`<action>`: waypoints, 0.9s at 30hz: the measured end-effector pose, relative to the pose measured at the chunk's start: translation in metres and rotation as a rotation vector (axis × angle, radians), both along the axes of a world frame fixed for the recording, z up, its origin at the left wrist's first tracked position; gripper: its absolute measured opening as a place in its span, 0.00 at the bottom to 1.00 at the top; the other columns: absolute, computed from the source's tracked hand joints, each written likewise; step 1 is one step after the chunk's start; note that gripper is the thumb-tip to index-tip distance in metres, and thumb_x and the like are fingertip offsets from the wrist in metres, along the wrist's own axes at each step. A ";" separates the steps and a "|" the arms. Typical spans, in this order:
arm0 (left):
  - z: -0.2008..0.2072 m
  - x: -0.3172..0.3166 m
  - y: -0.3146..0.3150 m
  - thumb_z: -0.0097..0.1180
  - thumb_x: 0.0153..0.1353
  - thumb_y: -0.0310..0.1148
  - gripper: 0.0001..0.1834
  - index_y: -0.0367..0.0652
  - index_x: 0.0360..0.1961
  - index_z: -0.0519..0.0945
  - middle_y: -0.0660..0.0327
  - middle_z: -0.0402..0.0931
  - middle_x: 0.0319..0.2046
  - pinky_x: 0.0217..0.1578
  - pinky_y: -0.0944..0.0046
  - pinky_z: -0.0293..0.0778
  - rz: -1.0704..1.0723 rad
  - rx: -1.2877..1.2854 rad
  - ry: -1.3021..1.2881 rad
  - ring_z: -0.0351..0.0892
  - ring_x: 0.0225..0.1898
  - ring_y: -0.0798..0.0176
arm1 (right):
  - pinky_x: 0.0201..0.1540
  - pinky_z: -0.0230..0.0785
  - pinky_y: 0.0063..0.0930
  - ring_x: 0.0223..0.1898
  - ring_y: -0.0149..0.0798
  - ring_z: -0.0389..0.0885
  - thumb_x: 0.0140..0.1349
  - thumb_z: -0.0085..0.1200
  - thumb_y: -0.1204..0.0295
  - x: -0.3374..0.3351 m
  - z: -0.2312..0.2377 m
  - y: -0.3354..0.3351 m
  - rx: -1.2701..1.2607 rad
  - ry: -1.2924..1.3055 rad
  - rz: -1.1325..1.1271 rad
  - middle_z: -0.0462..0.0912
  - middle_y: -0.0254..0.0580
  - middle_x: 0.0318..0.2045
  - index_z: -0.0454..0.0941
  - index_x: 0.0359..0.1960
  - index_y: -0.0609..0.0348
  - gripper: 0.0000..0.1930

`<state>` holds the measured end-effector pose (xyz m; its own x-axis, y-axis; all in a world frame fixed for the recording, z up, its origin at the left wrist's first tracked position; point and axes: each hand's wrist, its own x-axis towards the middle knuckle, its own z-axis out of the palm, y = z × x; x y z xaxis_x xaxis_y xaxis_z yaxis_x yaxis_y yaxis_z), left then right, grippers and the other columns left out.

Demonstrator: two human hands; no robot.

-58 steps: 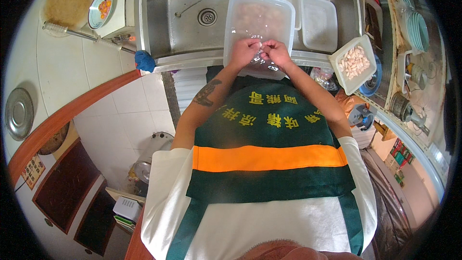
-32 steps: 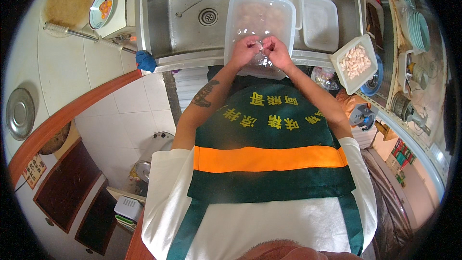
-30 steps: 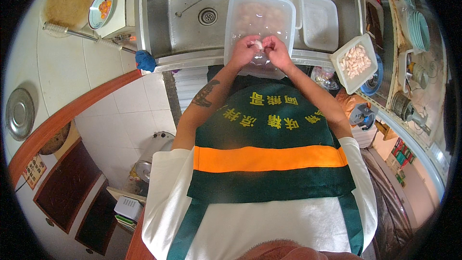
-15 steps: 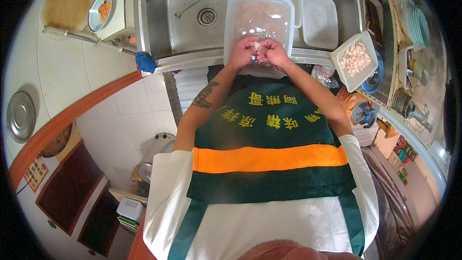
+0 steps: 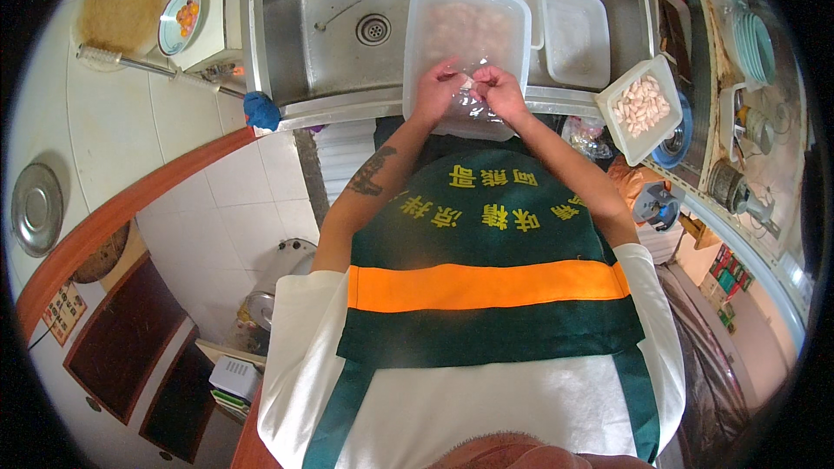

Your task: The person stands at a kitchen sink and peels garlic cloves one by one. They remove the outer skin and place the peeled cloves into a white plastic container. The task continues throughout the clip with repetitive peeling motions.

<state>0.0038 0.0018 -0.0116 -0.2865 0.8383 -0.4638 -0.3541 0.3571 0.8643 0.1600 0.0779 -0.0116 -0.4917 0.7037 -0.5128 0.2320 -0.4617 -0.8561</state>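
Observation:
A translucent white plastic tub (image 5: 414, 43) holds water and several pale pink meat pieces (image 5: 469, 28), blurred under the surface. It stands across the front of the sink. Over its near half, my left hand (image 5: 440, 92) and my right hand (image 5: 499, 94) come together just above the water. Between their fingertips is a small whitish meat piece (image 5: 468, 83), pinched from both sides. Its exact kind is too small to make out. To the right, a square cream tray (image 5: 614, 133) carries a heap of similar pale pieces (image 5: 644, 106).
Left of the tub lies the steel sink basin (image 5: 326, 56) with its drain (image 5: 373, 30). A white tray (image 5: 577, 39) sits in the right basin. Further left are a bowl (image 5: 165, 33) with orange bits and a blue cloth (image 5: 261, 111). Green plates (image 5: 754, 48) stack on the right shelf.
My fingers have shifted slightly around the small meat piece, and the left fingers are somewhat more raised. The glints on the water differ. The tub and trays stay in place.

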 end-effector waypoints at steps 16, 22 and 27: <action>-0.002 0.002 0.007 0.60 0.55 0.30 0.16 0.42 0.46 0.84 0.50 0.84 0.38 0.43 0.59 0.76 -0.337 -0.015 0.583 0.84 0.39 0.57 | 0.27 0.70 0.24 0.25 0.29 0.77 0.61 0.51 0.83 -0.004 0.004 0.002 -0.160 -0.083 -0.027 0.81 0.39 0.27 0.79 0.37 0.67 0.05; 0.006 0.000 0.007 0.57 0.58 0.29 0.14 0.41 0.45 0.84 0.50 0.84 0.37 0.43 0.58 0.77 -0.388 0.015 0.559 0.84 0.39 0.54 | 0.26 0.69 0.23 0.24 0.29 0.76 0.61 0.51 0.85 -0.001 0.005 0.003 -0.069 -0.048 0.003 0.80 0.38 0.27 0.75 0.35 0.65 0.04; 0.002 -0.002 0.010 0.53 0.59 0.27 0.14 0.40 0.45 0.83 0.49 0.84 0.36 0.43 0.58 0.77 -0.406 -0.032 0.460 0.84 0.38 0.53 | 0.27 0.69 0.23 0.26 0.28 0.76 0.60 0.51 0.86 -0.002 0.010 0.004 -0.102 0.001 -0.003 0.79 0.37 0.28 0.73 0.36 0.64 0.05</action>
<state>0.0020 0.0120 -0.0100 -0.1239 0.9103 -0.3950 0.2230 0.4135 0.8828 0.1585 0.0820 -0.0020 -0.4905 0.6493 -0.5812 0.2300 -0.5469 -0.8050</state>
